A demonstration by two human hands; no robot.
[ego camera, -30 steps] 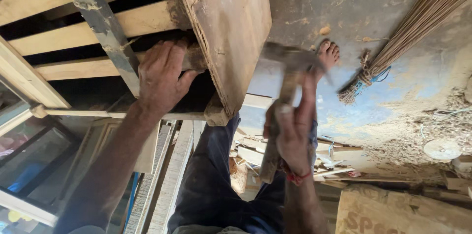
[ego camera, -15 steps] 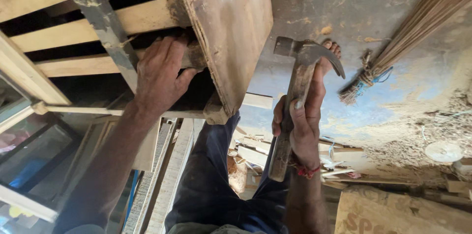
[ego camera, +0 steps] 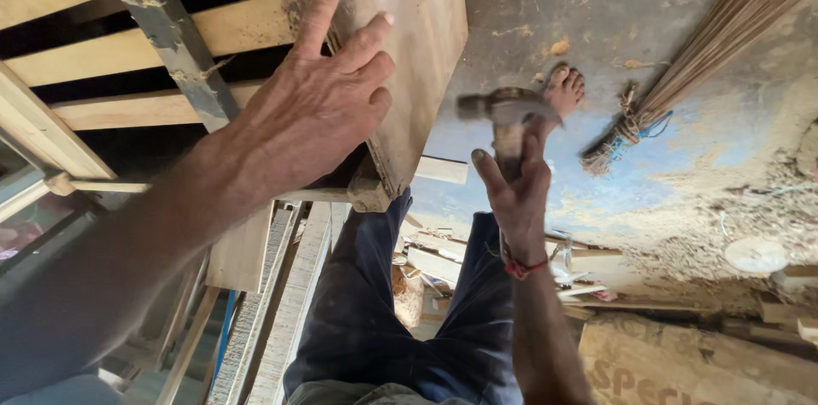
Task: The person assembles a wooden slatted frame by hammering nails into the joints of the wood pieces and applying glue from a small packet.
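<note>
The left hand (ego camera: 319, 111) is lying flat and open on a big wooden board (ego camera: 400, 39). The fingers (ego camera: 368, 40) are spreading wide and pressing on the face of the board. The thumb side is hanging over the board's edge, near the wooden slats (ego camera: 136, 51) behind it. A grey bar (ego camera: 166, 34) is crossing over those slats at a slant.

The right hand (ego camera: 515, 188) is wrapping tight around the handle of a hammer (ego camera: 504, 111). The hammer is up in the air, just beside the board's right edge and not touching it. Its metal head is looking blurry, and it is pointing to the left, toward the board. A red string (ego camera: 521, 267) is sitting around the right wrist.

The person's legs in dark blue trousers (ego camera: 383, 320) are showing between the two arms. A bare foot (ego camera: 564, 90) is resting on the dusty floor (ego camera: 682, 175), right behind the hammer head in the picture.

A broom of thin brown sticks (ego camera: 724, 30) is lying on the floor to the right, well apart from the hammer. Small bits of scrap wood (ego camera: 443, 260) are lying on the floor near the knees. A brown cardboard box (ego camera: 682, 362) is sitting at the bottom right.
</note>
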